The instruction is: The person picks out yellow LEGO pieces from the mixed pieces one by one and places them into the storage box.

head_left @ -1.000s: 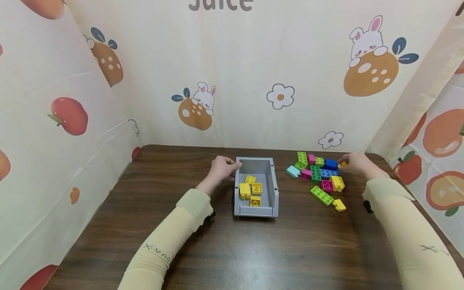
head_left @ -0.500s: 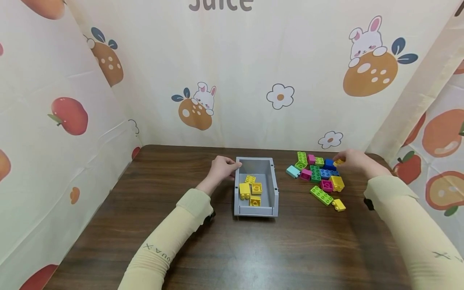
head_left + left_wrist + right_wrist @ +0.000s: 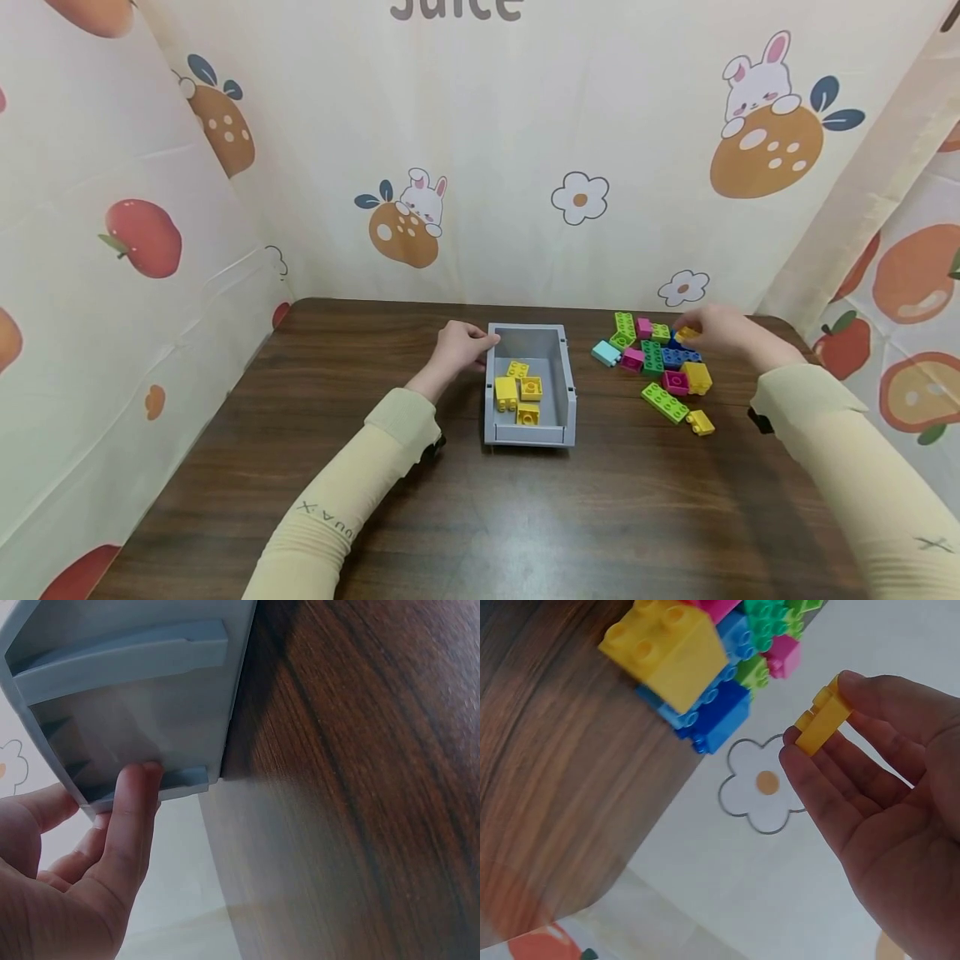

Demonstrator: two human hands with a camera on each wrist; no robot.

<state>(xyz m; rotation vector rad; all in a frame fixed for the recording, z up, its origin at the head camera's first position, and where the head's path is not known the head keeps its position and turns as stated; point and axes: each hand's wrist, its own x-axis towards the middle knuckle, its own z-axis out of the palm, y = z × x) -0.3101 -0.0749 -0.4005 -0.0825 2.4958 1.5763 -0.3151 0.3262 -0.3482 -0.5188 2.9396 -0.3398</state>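
Note:
My left hand (image 3: 459, 346) grips the left wall of a grey bin (image 3: 527, 437), thumb over the rim and fingers against the outer side, as the left wrist view shows. Several yellow bricks (image 3: 506, 393) lie inside the bin. At the back right, my right hand (image 3: 722, 330) pinches a small yellow toy brick (image 3: 823, 724) between thumb and fingertips, raised above the pile. Under and beside it are a dark blue brick (image 3: 718, 720), a blue brick (image 3: 681, 358) and a large yellow brick (image 3: 697, 378).
Green (image 3: 652, 357), lime (image 3: 664, 403), magenta (image 3: 676, 383) and light-blue bricks (image 3: 606, 353) are spread right of the bin. A small yellow brick (image 3: 701, 422) lies at the pile's front. The brown table (image 3: 600, 517) meets a printed curtain (image 3: 495, 250) behind.
My right hand has lifted its yellow brick from the pile's right edge and moved left over the dark blue brick. The left hand and bin stay in place.

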